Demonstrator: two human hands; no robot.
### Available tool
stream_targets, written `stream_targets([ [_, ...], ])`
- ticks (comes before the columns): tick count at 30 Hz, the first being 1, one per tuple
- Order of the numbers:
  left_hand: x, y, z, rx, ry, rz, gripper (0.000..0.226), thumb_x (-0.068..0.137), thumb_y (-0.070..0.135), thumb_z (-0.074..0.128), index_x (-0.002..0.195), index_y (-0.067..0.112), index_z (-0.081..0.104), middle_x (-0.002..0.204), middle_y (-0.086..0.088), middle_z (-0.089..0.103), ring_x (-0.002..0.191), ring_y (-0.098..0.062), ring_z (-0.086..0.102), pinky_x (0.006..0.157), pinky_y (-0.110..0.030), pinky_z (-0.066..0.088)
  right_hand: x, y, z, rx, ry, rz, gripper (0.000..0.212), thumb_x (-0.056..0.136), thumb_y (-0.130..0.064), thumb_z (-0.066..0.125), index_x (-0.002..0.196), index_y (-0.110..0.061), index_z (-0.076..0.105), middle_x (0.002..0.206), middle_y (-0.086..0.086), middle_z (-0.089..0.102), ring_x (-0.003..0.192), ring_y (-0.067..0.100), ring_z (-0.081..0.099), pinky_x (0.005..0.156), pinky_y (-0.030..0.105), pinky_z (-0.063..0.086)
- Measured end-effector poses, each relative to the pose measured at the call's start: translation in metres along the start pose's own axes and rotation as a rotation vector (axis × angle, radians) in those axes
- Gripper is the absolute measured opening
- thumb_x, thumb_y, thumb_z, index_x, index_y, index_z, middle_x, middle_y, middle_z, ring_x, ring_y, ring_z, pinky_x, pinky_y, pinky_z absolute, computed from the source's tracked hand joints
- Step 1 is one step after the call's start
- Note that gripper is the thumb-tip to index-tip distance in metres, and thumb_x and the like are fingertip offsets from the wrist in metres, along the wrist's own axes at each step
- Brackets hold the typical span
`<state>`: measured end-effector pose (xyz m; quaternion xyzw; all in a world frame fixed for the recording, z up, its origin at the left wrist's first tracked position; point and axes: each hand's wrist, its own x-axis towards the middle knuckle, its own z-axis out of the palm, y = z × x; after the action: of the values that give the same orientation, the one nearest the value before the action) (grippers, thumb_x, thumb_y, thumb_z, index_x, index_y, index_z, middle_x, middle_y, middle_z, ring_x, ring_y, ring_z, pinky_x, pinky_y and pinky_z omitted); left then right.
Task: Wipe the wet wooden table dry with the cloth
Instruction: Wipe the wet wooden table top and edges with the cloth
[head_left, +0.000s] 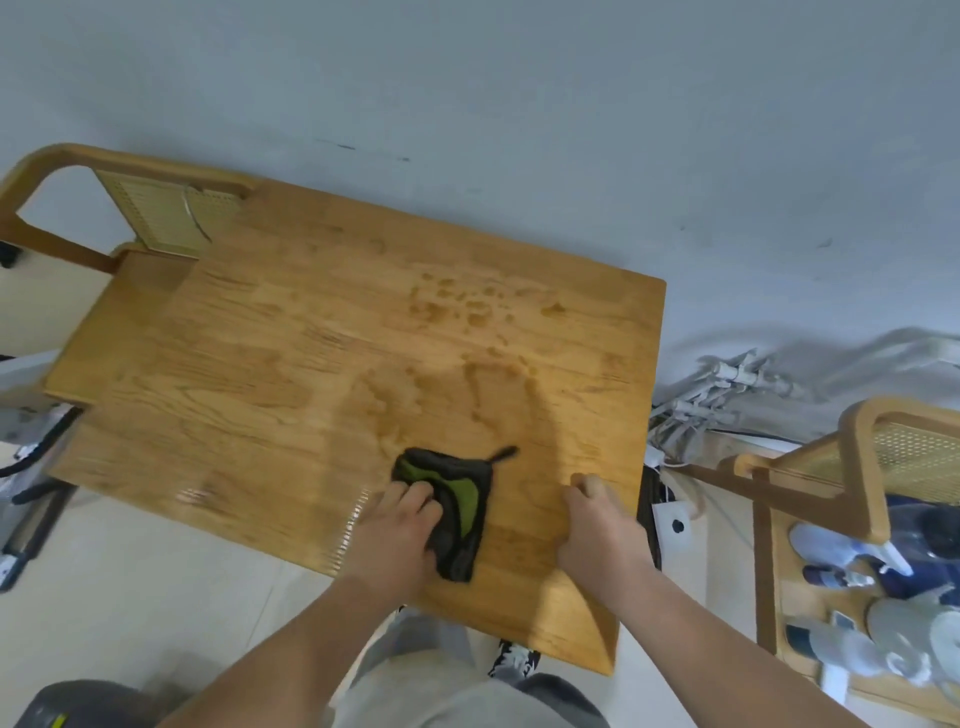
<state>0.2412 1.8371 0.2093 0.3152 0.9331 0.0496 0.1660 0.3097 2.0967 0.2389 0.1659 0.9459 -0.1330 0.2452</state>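
Nearest the lens are the person's two bare forearms, reaching forward from the bottom edge over grey-clad legs and one patterned shoe (513, 660) showing beneath the table edge.

The wooden table (291, 364) fills the middle of the view, its long top running from upper left to lower right against a pale grey wall (519, 93). Its surface shows wet marks: a scatter of dark droplets (462, 304) toward the far side, and a broader damp smear (441, 400) between those droplets and the cloth. A glossy streak catches light along the near edge, left of the left hand.

A wooden chair with a cane back (166, 213) stands at the table's far left corner. On the right, well apart from the table, a second cane-backed wooden piece (883, 457) carries a clutter of pale discs and dark bottles, too blurred to name. White folded stands and cables (727, 395) lie on the floor between it and the wall.

The cloth (457, 499), dark with green panels and a small loop at its far corner, lies crumpled on the table near the front edge. The left hand (400, 530) presses down on its left part, fingers curled over the fabric. The right hand (597, 519) rests on bare wood just to the right of the cloth, apart from it, fingers loosely curled and holding nothing.
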Motion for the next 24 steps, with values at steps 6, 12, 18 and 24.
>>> stream_targets([
  [6,-0.034,-0.032,0.006,-0.061,-0.132,0.211,0.032,0.063,0.042,0.059,0.093,0.031,0.063,0.109,0.002,0.058,0.095,-0.023,0.053,0.079,-0.037,0.054,0.026,-0.082,-0.006,0.018,-0.019,0.005,0.074,0.082,-0.029,0.076,0.147,-0.026,0.04,0.15,0.002,0.022,0.139,0.022,0.022,0.095,0.035,0.052],
  [12,0.015,-0.139,-0.034,0.0,-0.047,-0.168,0.036,0.073,0.037,0.069,0.107,0.029,0.061,0.129,-0.001,0.05,0.118,-0.026,0.049,0.094,-0.042,0.049,0.047,-0.124,0.007,-0.016,-0.027,0.047,0.083,0.079,-0.036,0.08,0.147,-0.032,0.033,0.15,0.0,0.021,0.137,0.024,0.025,0.099,0.037,0.053],
  [18,0.057,-0.119,-0.05,-0.076,-0.08,-0.411,0.074,0.085,0.037,0.059,0.151,0.033,0.025,0.159,-0.009,0.016,0.142,-0.034,0.016,0.118,-0.048,0.03,0.053,-0.129,0.021,0.022,-0.023,0.112,0.083,0.079,-0.027,0.082,0.147,-0.034,0.036,0.153,0.001,0.017,0.137,0.025,0.023,0.09,0.036,0.059],
  [24,0.081,-0.082,-0.041,0.146,-0.186,0.229,0.067,0.1,0.036,0.047,0.159,0.032,0.015,0.161,-0.012,0.017,0.142,-0.036,0.019,0.118,-0.052,0.02,0.049,-0.127,0.019,0.031,-0.002,0.094,0.083,0.083,-0.03,0.079,0.153,-0.033,0.034,0.155,0.001,0.02,0.138,0.025,0.023,0.093,0.033,0.057],
])
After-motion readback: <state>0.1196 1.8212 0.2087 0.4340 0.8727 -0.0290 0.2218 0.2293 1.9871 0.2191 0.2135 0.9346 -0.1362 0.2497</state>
